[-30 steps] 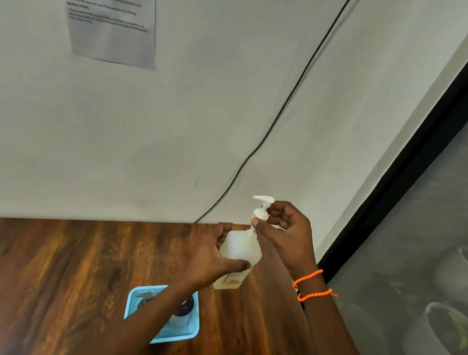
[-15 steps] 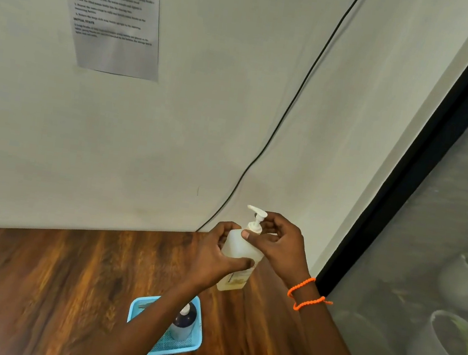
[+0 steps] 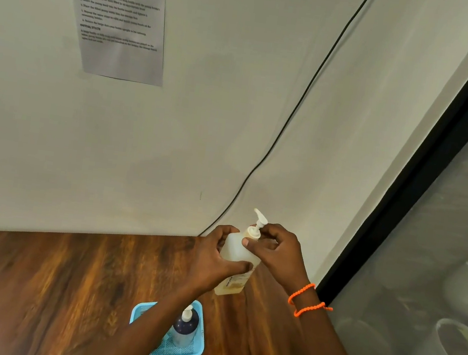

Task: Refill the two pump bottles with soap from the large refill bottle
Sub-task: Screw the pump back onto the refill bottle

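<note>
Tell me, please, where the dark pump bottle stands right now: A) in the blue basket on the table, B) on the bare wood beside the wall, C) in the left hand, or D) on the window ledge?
A: the dark bottle stands upright inside the blue basket on the table, while both hands hold the pale bottle.

A translucent pump bottle [image 3: 236, 262] with pale yellowish soap low inside stands tilted, its body inside the left hand's [image 3: 210, 259] grasp, its white pump collar pinched by the right hand [image 3: 275, 251]. Below that grasp, a dark pump bottle [image 3: 185, 327] stands upright.
</note>
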